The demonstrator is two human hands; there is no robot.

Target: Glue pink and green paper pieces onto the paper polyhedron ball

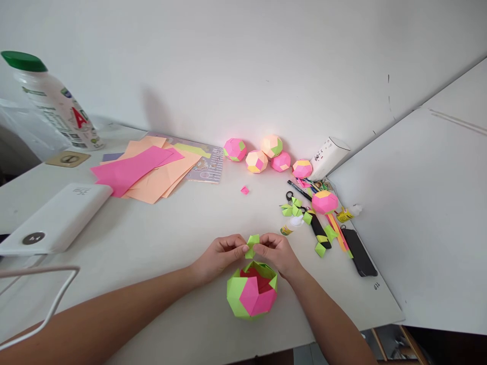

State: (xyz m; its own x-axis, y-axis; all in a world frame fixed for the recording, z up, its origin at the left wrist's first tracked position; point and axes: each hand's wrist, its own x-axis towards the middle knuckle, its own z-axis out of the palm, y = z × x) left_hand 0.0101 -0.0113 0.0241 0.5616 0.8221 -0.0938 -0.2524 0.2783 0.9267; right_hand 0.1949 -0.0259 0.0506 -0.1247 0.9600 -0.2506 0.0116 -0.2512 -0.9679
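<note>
Between my two hands is a small folded green paper piece, pinched at its left edge by my left hand and at its right edge by my right hand. Just below them on the table sits a larger green and pink paper ball. Its top is open, with pointed flaps around the opening and a red-pink inside showing. Several small folded green pieces lie to the right of my hands, near a small glue bottle lying on its side.
Several finished paper balls stand along the wall, one more at right. Pink and peach paper sheets, a white power bank and a green-capped bottle are at left. A black phone lies near the right edge.
</note>
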